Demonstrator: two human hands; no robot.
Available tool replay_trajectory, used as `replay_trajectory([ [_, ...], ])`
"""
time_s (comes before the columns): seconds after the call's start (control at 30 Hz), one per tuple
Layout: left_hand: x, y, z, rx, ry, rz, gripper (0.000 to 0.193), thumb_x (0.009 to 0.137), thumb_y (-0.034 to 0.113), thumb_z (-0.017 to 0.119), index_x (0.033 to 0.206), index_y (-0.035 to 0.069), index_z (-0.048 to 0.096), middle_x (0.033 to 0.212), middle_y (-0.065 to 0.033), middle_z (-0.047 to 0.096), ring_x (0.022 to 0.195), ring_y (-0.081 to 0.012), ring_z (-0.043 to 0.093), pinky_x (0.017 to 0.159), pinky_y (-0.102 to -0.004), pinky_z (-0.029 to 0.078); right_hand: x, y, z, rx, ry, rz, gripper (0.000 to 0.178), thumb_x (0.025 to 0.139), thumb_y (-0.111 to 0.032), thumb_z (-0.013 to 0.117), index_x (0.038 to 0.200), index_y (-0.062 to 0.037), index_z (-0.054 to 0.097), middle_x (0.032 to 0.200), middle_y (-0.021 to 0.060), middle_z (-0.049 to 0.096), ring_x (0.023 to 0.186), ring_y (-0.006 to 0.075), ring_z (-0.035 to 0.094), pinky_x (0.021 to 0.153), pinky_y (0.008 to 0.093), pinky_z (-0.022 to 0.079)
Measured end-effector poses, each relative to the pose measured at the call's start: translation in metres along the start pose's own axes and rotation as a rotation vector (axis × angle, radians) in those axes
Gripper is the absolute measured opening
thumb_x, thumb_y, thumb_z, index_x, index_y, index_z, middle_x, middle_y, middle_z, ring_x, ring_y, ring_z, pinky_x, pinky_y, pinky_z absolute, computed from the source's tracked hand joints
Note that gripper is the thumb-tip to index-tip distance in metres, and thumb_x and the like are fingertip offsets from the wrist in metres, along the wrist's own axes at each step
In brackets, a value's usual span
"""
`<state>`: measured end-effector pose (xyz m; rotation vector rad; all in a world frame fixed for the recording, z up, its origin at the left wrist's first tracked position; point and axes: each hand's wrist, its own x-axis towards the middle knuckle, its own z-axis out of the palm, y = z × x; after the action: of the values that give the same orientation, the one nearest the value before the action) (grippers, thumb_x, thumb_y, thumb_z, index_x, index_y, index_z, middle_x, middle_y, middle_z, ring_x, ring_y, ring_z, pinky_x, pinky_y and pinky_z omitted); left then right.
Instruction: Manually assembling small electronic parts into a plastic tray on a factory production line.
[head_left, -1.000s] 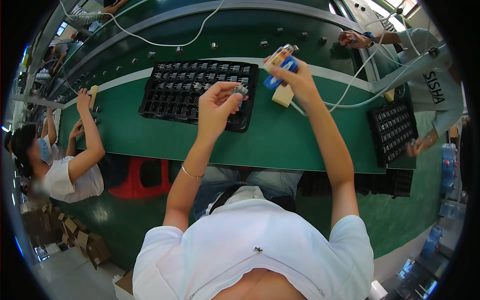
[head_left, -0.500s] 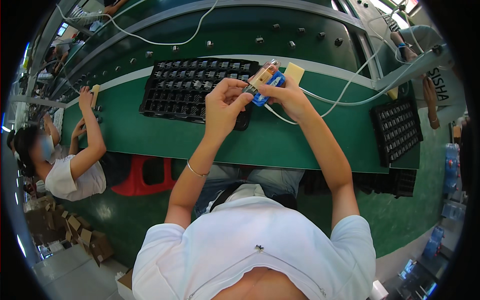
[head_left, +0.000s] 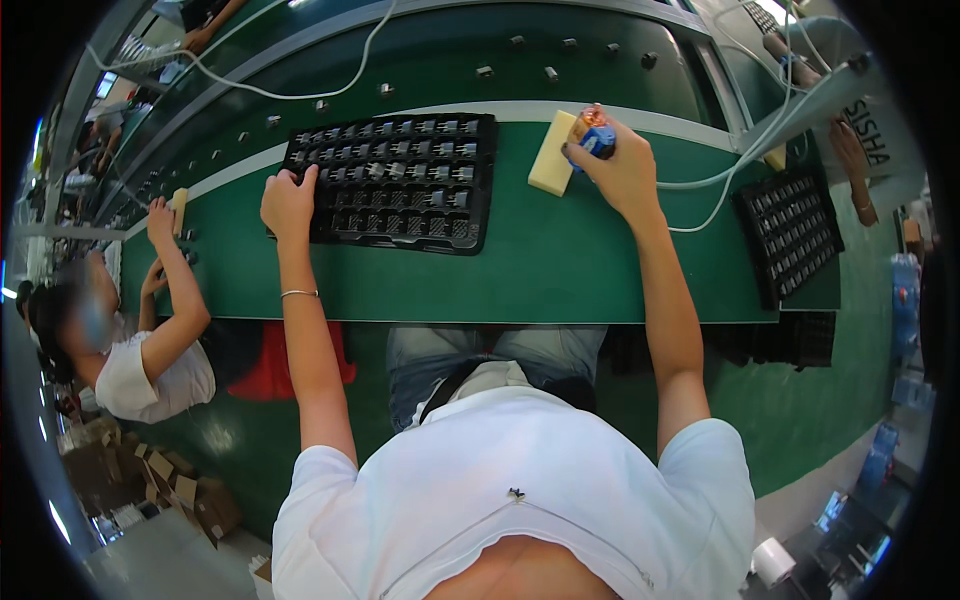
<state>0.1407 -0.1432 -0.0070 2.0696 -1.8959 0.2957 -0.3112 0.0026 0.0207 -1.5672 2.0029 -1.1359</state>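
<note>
My left hand [head_left: 289, 203] is closed at the left edge of a black compartment tray [head_left: 460, 236], its fingers and thumb bent in at the rim. Small dark-and-metal parts [head_left: 437, 172] stand in rows in the tray's far compartments; several nearer pockets hold none. To the right of the tray, my right hand [head_left: 625, 172] is wrapped around a small blue and orange handheld device [head_left: 596, 135]. My palm hides much of it, so its exact kind cannot be told. Right against it, at its left, lies a pale yellow block [head_left: 551, 157].
Small parts [head_left: 485, 71] sit spaced along a green belt [head_left: 440, 60] behind the table. A second filled black tray [head_left: 790, 240] lies at the right. White cables [head_left: 700, 183] run off to the right. At the left a co-worker [head_left: 150, 350] sits near a red stool [head_left: 265, 365].
My hands have parted. The left has moved from the device to the tray's left edge; the right has carried the device right, to the yellow block. Parts on the belt appear further left.
</note>
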Motion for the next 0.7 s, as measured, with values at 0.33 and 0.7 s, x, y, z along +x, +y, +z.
replay_trajectory([
  [0.33, -0.001, 0.011, -0.010, -0.086, 0.012, -0.018, 0.042, 0.083, 0.049, 0.071, 0.084, 0.007, 0.073, 0.085, -0.0145, 0.072, 0.082, -0.0362, 0.069, 0.072, -0.0451, 0.053, -0.007, 0.005, 0.014, -0.128, 0.120, -0.187, 0.045, 0.077, -0.029, 0.079, 0.110, -0.0007, 0.068, 0.102, 0.0134, 0.070, 0.085, 0.0311, 0.070, 0.078, 0.0358, 0.056],
  [0.7, -0.070, 0.094, -0.026, -1.402, -0.237, 0.015, 0.015, 0.090, 0.005, 0.071, 0.101, 0.006, 0.061, 0.085, 0.0029, 0.061, 0.067, -0.0029, 0.051, 0.058, -0.0174, 0.039, -0.005, 0.013, 0.016, -0.105, 0.125, -0.161, 0.045, 0.077, -0.030, 0.079, 0.110, -0.0012, 0.069, 0.103, 0.0124, 0.070, 0.086, 0.0308, 0.069, 0.078, 0.0365, 0.056],
])
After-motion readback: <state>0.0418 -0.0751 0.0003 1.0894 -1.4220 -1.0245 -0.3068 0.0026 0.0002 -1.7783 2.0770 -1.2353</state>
